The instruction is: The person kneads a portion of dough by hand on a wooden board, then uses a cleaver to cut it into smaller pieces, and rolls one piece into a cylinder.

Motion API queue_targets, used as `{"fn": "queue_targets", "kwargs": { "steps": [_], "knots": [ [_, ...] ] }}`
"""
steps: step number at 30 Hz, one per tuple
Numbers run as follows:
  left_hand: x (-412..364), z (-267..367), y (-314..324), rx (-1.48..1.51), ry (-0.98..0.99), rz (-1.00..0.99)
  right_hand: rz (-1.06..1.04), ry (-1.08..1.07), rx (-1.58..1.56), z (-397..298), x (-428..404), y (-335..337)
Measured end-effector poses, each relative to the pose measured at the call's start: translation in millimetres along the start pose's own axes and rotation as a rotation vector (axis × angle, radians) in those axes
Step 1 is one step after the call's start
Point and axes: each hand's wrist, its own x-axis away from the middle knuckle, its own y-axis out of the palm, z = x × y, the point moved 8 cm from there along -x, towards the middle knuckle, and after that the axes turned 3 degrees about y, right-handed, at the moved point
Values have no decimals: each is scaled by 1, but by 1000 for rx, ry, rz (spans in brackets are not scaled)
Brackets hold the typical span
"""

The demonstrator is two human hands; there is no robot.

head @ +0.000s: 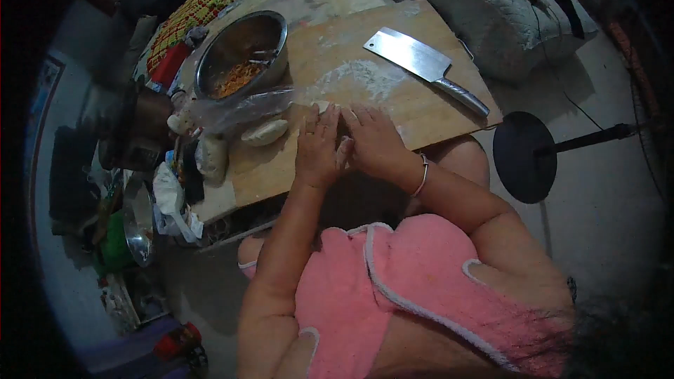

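Both my hands lie side by side, fingers forward, at the near part of a floured wooden board (316, 58). A small piece of pale dough (320, 107) shows at the fingertips of my left hand (318, 145); the rest of it is hidden. My right hand (374, 139) presses close beside it, palm down, its thumb near the left thumb. Left of the hands rests an oval piece of dough (265, 132). Dry flour (363, 78) is scattered ahead of my fingers. A metal cleaver (410, 53) lies flat on the board's right side, handle towards the near right corner.
A steel bowl (282, 42) with an orange-brown shredded filling and a utensil stands beyond the board's left part. Clear plastic film (247, 108) lies before it. A dark pot (139, 131) and bags are farther left. A round black stand base (525, 158) is on the floor right.
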Motion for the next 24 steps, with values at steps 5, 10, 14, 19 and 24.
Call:
{"fn": "queue_targets", "kwargs": {
  "steps": [5, 10, 14, 19, 24],
  "knots": [
    [-11, -4, 1, -184, -155, -118, -23, -38, -39, 20, -5, 2],
    [-25, -3, -2, -197, -301, -339, -375, -267, -24, 46, -32, -28],
    [-29, 11, 16, -126, -132, -139, -321, -116, -11, 38, -16, -12],
    [-11, 13, 41, -131, -210, -99, -92, -117, 45, 22, 2, -5],
    [-20, -6, 35, -141, -313, -283, -266, -73, -29, 35, -24, 13]
  ]
}}
